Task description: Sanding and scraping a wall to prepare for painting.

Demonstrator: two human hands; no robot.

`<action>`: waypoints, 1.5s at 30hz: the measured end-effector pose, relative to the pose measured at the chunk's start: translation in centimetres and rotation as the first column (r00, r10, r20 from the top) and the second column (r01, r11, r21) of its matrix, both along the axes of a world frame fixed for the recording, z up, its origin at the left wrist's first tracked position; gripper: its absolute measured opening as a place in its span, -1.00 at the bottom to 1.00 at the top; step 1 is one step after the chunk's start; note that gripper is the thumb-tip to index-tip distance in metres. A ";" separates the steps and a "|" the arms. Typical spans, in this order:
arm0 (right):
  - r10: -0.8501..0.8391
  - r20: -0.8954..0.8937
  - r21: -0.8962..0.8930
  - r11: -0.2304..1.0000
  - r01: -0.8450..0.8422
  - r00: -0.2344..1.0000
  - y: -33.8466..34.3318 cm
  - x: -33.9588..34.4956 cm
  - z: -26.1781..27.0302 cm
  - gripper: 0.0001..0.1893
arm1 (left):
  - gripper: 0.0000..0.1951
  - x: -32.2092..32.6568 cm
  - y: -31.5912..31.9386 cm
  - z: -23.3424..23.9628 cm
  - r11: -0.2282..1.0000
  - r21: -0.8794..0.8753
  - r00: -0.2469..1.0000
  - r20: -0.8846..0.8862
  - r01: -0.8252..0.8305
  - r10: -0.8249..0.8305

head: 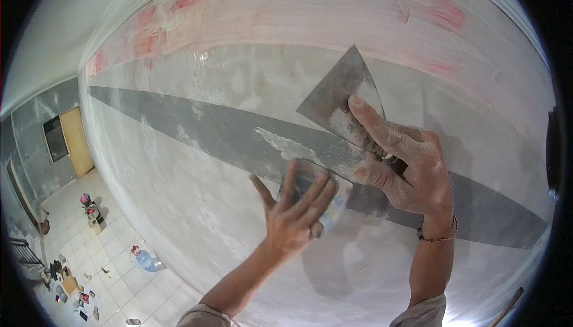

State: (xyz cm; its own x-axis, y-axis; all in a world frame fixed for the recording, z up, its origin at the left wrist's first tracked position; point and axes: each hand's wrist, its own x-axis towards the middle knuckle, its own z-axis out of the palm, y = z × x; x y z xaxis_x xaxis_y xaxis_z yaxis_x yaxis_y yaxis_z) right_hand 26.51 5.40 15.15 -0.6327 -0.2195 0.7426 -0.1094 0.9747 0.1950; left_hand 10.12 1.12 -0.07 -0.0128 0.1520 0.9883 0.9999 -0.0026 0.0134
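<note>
My right hand (414, 170) grips a wide metal putty knife (342, 89) by its handle, with a finger laid along the blade. The blade is angled up and left and is smeared with pale filler. My left hand (293, 219), lower and to the left, curls several fingers over a flat pale piece with blue marks (342, 195); the thumb stands apart from it. Blur leaves the kind of this piece unclear. Just above the left fingers, a rough patch of light putty (288, 145) lies on the dark grey band (215, 125) of the wall.
Smoothed grey plaster (179, 201) surrounds the band, with a pink-streaked strip (291, 9) above. Far below left, the tiled floor (121, 291) holds a blue water bottle (145, 259), a cardboard piece (69, 281) and scattered items. A tan door (77, 141) stands beyond.
</note>
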 end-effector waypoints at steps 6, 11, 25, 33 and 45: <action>-0.027 0.051 -0.072 0.997 0.031 0.998 0.0 0.5 -0.3 -0.31 | -0.46 -0.1 -0.2 3.1 1.000 0.014 0.992 0.127 -0.004 0.003; 0.021 0.021 -0.048 0.999 -0.020 1.000 0.1 0.1 -0.6 -0.29 | -0.54 -0.4 -0.3 0.8 1.000 0.003 0.998 -0.065 0.005 -0.005; -0.052 0.078 -0.150 0.987 0.063 0.996 -0.2 0.6 -0.3 -0.21 | -0.58 1.2 -0.5 0.3 0.995 -0.069 0.994 0.089 0.069 -0.062; 0.068 0.036 -0.119 0.991 -0.063 0.997 0.5 0.3 -0.7 -0.23 | -0.64 0.2 -0.2 1.3 0.990 0.045 0.989 0.053 0.136 -0.138; 0.026 0.018 -0.133 0.991 -0.023 1.000 -0.2 0.6 -1.0 -0.32 | -0.57 0.0 -0.1 -0.8 0.992 -0.018 0.990 0.067 0.121 -0.120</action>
State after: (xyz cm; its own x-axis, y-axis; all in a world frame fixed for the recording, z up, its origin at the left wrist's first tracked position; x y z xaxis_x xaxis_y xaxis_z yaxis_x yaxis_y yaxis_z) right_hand 27.09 5.17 14.13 -0.6431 -0.1350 0.7538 -0.1359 0.9888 0.0612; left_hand 10.13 0.99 -0.88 -0.0583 0.1785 0.9822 0.9892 -0.1221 0.0809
